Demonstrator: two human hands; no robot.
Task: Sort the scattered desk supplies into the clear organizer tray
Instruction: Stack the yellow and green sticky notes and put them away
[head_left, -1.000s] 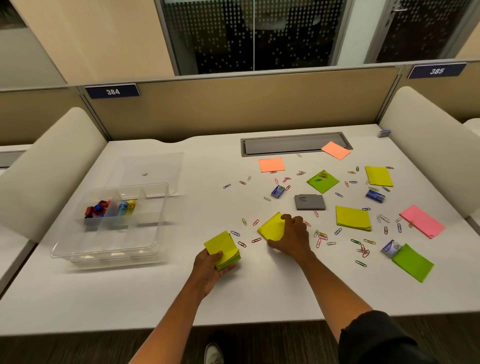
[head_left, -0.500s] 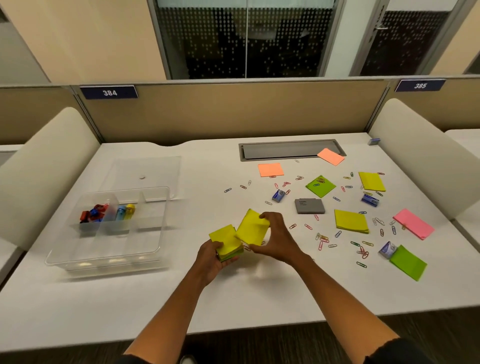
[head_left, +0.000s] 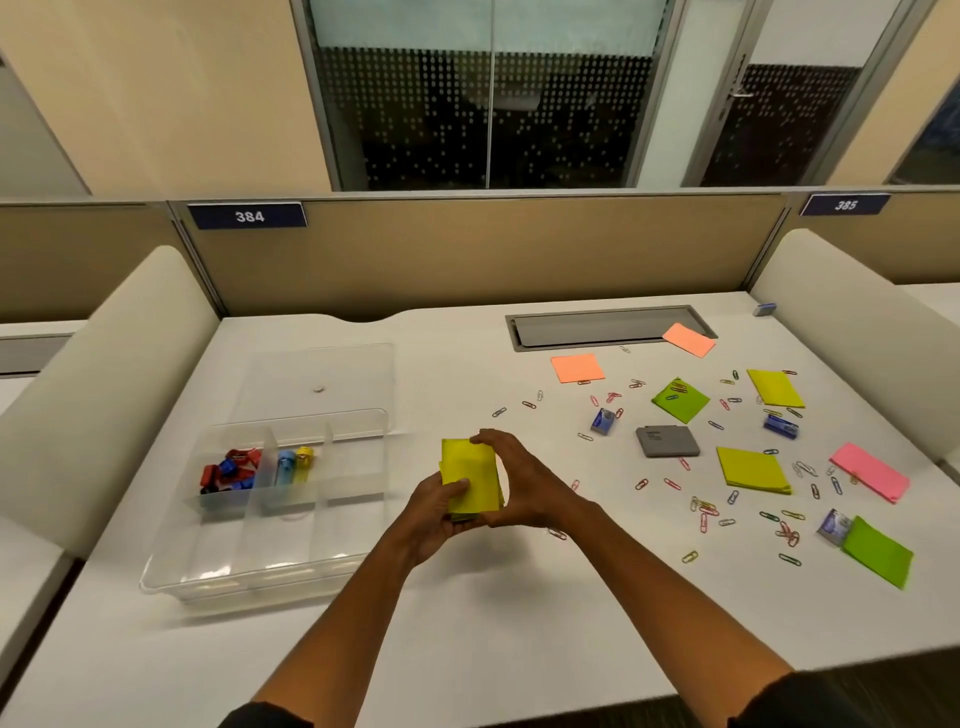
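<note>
Both hands, left hand (head_left: 435, 512) and right hand (head_left: 524, 483), clasp the square yellow paper pad (head_left: 469, 478); the clear plastic tray (head_left: 260, 577) lies at nine o'clock, a bare strip of desk (head_left: 415, 623) between.

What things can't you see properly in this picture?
- Head view: how many pads are in the yellow sticky-note stack; both hands, left and right, cover its edges.
- Print on the grey box: too small.
- Red and blue bits in the clear tray: too blurred to name.
</note>
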